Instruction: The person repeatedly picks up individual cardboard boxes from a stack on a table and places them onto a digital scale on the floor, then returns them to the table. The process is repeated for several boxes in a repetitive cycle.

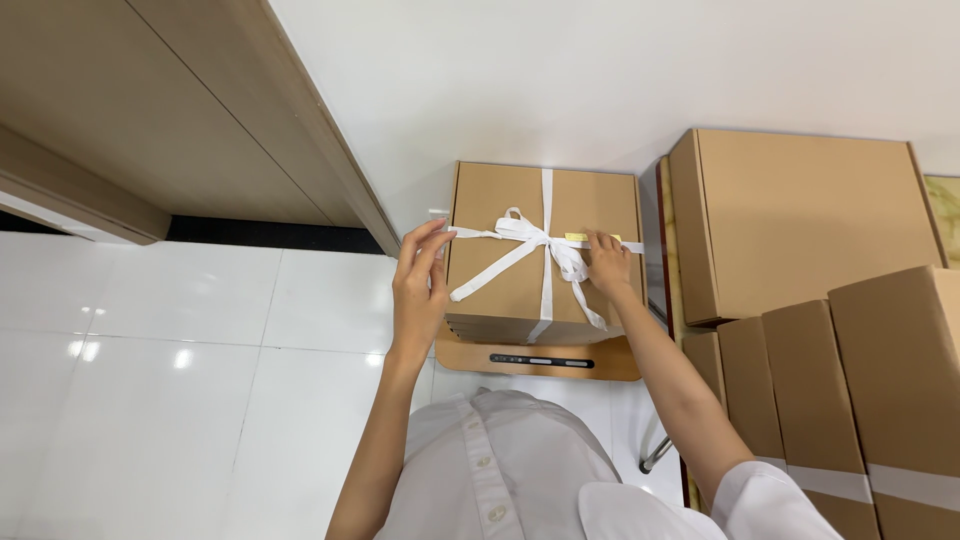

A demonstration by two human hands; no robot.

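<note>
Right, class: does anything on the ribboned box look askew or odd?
Slightly. The white bow on the cardboard box sits lopsided, one tail trailing diagonally left. A small yellow tag peeks beside the right hand. No damage shows.

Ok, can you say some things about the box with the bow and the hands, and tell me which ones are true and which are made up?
1. The brown cardboard box is tied with a white ribbon in a bow. True.
2. The left hand is at the left side of the box, touching the ribbon there. True.
3. The right hand is resting on the floor. False: it lies on top of the box, beside the bow.
4. The box stands on a small wooden stool. True.
5. The ribbon is red. False: it is white.
6. There are no other boxes around. False: more brown boxes are stacked to the right.
</note>
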